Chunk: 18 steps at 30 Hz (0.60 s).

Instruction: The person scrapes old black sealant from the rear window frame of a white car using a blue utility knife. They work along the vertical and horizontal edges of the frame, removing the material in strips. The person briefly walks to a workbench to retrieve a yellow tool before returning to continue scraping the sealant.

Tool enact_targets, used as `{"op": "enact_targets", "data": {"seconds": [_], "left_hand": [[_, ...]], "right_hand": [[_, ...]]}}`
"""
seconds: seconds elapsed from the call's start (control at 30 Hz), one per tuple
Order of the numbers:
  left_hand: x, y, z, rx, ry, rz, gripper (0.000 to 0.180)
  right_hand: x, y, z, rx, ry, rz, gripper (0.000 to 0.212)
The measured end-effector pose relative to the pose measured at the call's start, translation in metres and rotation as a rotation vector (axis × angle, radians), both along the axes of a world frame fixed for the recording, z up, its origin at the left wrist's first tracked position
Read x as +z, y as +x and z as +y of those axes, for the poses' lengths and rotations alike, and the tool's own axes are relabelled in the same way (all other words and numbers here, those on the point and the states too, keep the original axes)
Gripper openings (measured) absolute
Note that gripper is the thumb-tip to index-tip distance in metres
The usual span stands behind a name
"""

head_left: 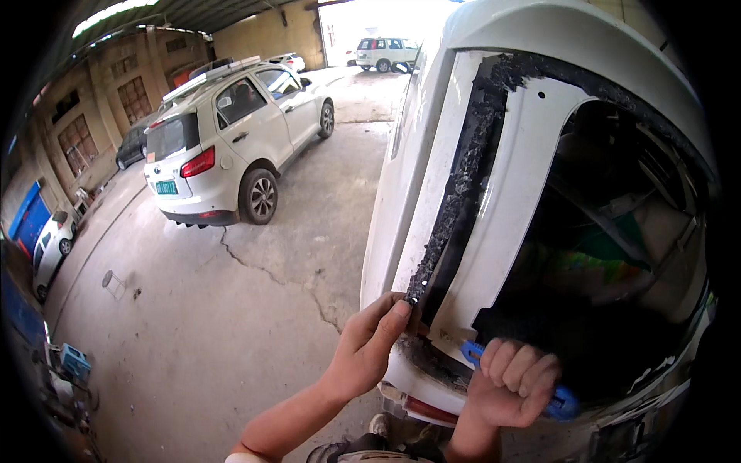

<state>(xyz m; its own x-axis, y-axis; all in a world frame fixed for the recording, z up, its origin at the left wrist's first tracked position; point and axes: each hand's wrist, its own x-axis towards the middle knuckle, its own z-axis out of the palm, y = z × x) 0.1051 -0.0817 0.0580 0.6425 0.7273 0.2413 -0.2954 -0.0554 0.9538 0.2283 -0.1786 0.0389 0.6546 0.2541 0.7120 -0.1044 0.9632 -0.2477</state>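
A white car body point(515, 147) fills the right side, with a large glassless window opening in it. Along the opening's left side runs a ragged black strip of old sealant point(465, 181). My left hand point(369, 339) pinches the lower end of that strip between thumb and fingers, at the near left corner. Wrapped around a blue-handled utility knife point(472, 352) is my right hand point(513, 383), just right of the left one. The knife's tip points toward the left hand, beside the near edge of the frame; its blade is hard to make out.
A white SUV point(255, 127) is parked at the left, and another white car point(384, 52) stands by the bright doorway. The concrete floor point(255, 309) has a long crack. A small stool point(113, 282) and a blue box point(75, 361) are at far left. The car's interior is dark.
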Motion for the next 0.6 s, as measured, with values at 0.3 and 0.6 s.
{"op": "enact_targets", "data": {"seconds": [0.3,0.6], "left_hand": [[-0.010,-0.001,-0.004,0.025,0.055,0.072,0.036],[-0.004,-0.008,-0.011,0.067,0.000,0.036,0.034]], "right_hand": [[-0.024,-0.007,0.031,0.134,-0.194,-0.133,0.026],[-0.023,-0.002,0.016,0.122,-0.210,-0.214,0.031]]}}
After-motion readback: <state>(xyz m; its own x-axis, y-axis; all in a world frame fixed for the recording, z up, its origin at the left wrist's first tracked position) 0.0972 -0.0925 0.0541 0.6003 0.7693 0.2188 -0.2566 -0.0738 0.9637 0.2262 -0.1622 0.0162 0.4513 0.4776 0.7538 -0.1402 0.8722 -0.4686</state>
